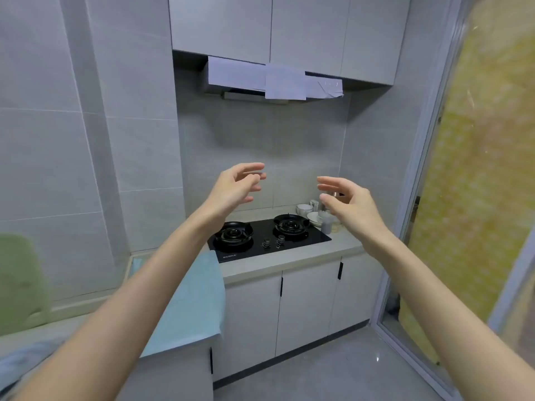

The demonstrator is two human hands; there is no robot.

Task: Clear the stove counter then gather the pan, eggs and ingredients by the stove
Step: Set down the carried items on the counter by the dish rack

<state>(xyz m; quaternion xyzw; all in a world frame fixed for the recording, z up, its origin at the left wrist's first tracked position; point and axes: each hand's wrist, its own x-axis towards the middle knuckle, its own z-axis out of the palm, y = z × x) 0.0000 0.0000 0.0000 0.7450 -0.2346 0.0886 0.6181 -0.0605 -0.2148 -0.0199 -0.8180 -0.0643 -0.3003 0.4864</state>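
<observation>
Reaching forward with both bare arms, held up in the air in front of the tiled wall (231,134) above the stove (269,238). Left hand (231,189) raised, fingers loosely curled and spread, empty, nothing grasped. Right hand (351,204) at about the same height, fingers half-curled and apart, palm facing left, also empty. The two hands face each other with a gap between them, neither touching anything.

Stove is a black two-burner gas hob set into the grey counter (289,261), two knobs (273,243) at the front between the burners. No pan on either burner. Pan and eggs not seen in this view.

Clutter sits at the back right corner of the counter, just beside the right burner: a white bowl (304,209), a shallow white dish (314,218), a small clear jar with dark contents (326,225), more small containers behind, partly hidden by the right hand, can't tell what they are.

Range hood (275,82) above with white paper sheets stuck over its front, under grey wall cabinets (289,27). Base cabinets (304,311) below the counter, doors closed. Light blue cloth (188,302) covers the lower surface left of the stove, under the left forearm. Green blurred object (20,282) at far left. Glass sliding door (477,198) with yellow patterned covering on the right
</observation>
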